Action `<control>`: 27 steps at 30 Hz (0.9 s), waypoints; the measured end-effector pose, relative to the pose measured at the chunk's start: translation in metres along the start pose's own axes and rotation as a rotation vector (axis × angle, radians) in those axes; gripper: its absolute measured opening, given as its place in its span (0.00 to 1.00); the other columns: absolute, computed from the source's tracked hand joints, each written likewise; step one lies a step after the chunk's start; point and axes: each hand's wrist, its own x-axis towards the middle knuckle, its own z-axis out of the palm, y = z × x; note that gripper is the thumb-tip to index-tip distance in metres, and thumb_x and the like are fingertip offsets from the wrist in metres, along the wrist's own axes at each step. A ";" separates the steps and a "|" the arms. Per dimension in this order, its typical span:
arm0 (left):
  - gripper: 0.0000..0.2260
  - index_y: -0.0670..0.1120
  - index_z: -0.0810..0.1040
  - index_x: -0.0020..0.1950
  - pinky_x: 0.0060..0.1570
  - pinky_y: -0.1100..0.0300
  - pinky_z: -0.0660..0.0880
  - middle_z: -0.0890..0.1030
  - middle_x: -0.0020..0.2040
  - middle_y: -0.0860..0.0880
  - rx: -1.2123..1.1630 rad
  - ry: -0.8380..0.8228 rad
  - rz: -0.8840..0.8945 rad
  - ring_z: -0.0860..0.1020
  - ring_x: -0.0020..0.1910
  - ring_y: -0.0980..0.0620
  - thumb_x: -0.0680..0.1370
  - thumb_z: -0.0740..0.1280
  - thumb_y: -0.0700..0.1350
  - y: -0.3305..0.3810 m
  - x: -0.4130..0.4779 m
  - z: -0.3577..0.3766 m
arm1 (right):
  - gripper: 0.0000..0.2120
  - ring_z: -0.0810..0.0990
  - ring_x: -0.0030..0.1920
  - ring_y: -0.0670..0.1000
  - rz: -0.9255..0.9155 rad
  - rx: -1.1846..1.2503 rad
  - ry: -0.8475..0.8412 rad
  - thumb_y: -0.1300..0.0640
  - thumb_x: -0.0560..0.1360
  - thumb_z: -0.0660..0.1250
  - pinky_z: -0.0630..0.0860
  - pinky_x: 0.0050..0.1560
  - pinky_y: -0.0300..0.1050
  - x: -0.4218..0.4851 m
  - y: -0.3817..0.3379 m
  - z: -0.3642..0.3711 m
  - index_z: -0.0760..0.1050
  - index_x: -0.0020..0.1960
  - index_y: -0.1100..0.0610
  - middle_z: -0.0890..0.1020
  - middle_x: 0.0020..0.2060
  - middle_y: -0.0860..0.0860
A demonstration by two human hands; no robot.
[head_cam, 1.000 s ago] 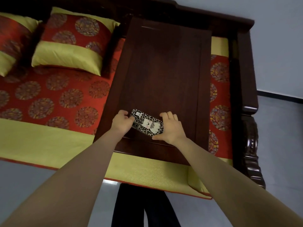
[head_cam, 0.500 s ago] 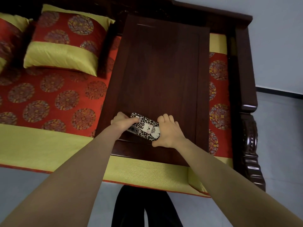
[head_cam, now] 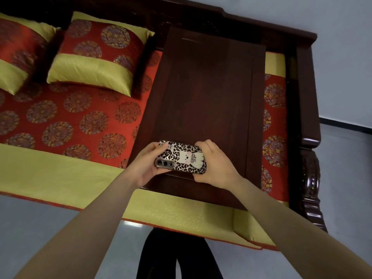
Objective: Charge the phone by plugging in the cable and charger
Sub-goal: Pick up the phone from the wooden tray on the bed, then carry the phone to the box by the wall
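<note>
Both hands hold the leopard-print phone [head_cam: 182,157] back-up above the dark wooden table [head_cam: 209,93]. The left hand [head_cam: 146,165] cups its camera end, fingers curled beneath. The right hand [head_cam: 214,164] clasps the other end.

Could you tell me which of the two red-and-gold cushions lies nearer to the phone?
The right-hand cushion, lying whole in view beside the dark wooden table, is nearer the phone; the other cushion is cut off at the left edge.

Leopard-cased phone [head_cam: 184,158], back up, crosswise
</note>
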 end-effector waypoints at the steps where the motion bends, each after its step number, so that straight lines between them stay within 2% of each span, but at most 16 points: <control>1: 0.09 0.44 0.74 0.56 0.48 0.50 0.83 0.83 0.51 0.44 -0.033 0.022 0.029 0.84 0.49 0.47 0.79 0.66 0.46 0.000 -0.007 -0.003 | 0.41 0.70 0.58 0.51 -0.034 -0.013 -0.007 0.49 0.60 0.77 0.73 0.57 0.55 0.002 -0.007 -0.004 0.63 0.68 0.54 0.70 0.58 0.50; 5: 0.09 0.43 0.78 0.58 0.44 0.52 0.83 0.85 0.51 0.43 -0.123 0.115 0.132 0.84 0.48 0.48 0.80 0.65 0.43 0.002 -0.035 -0.028 | 0.41 0.70 0.59 0.50 -0.153 -0.006 -0.047 0.48 0.61 0.77 0.74 0.57 0.55 0.013 -0.041 -0.014 0.63 0.69 0.53 0.70 0.59 0.49; 10: 0.06 0.46 0.80 0.52 0.37 0.56 0.82 0.87 0.43 0.48 -0.235 0.227 0.229 0.85 0.40 0.51 0.80 0.64 0.43 0.002 -0.084 -0.078 | 0.42 0.70 0.61 0.50 -0.329 -0.001 -0.128 0.49 0.62 0.77 0.74 0.58 0.55 0.032 -0.105 -0.009 0.63 0.71 0.53 0.70 0.59 0.49; 13: 0.06 0.46 0.80 0.53 0.38 0.56 0.82 0.87 0.43 0.48 -0.319 0.306 0.292 0.85 0.40 0.52 0.80 0.64 0.43 -0.003 -0.120 -0.117 | 0.42 0.70 0.62 0.51 -0.446 -0.007 -0.179 0.49 0.62 0.77 0.73 0.59 0.56 0.043 -0.155 0.005 0.63 0.72 0.53 0.71 0.60 0.50; 18: 0.07 0.48 0.81 0.53 0.36 0.56 0.81 0.86 0.43 0.49 -0.498 0.442 0.390 0.84 0.39 0.52 0.80 0.63 0.43 -0.024 -0.186 -0.190 | 0.47 0.66 0.65 0.52 -0.640 -0.144 -0.253 0.43 0.63 0.76 0.68 0.61 0.57 0.060 -0.249 0.048 0.58 0.75 0.51 0.69 0.64 0.50; 21: 0.09 0.53 0.80 0.55 0.37 0.55 0.81 0.85 0.43 0.52 -0.537 0.525 0.415 0.83 0.39 0.53 0.80 0.62 0.43 -0.040 -0.227 -0.233 | 0.43 0.69 0.63 0.52 -0.765 -0.241 -0.251 0.43 0.63 0.74 0.66 0.61 0.54 0.062 -0.310 0.083 0.62 0.73 0.51 0.71 0.61 0.50; 23: 0.09 0.54 0.80 0.55 0.37 0.54 0.81 0.85 0.43 0.52 -0.547 0.589 0.426 0.83 0.39 0.53 0.81 0.62 0.43 -0.050 -0.258 -0.267 | 0.42 0.70 0.61 0.52 -0.810 -0.256 -0.295 0.43 0.62 0.74 0.68 0.59 0.52 0.057 -0.356 0.110 0.63 0.72 0.51 0.72 0.60 0.50; 27: 0.07 0.55 0.80 0.54 0.33 0.57 0.80 0.85 0.38 0.54 -0.553 0.695 0.466 0.83 0.35 0.57 0.79 0.64 0.46 -0.069 -0.324 -0.339 | 0.42 0.70 0.59 0.53 -0.880 -0.229 -0.362 0.45 0.62 0.76 0.72 0.54 0.52 0.045 -0.444 0.164 0.64 0.71 0.52 0.72 0.58 0.51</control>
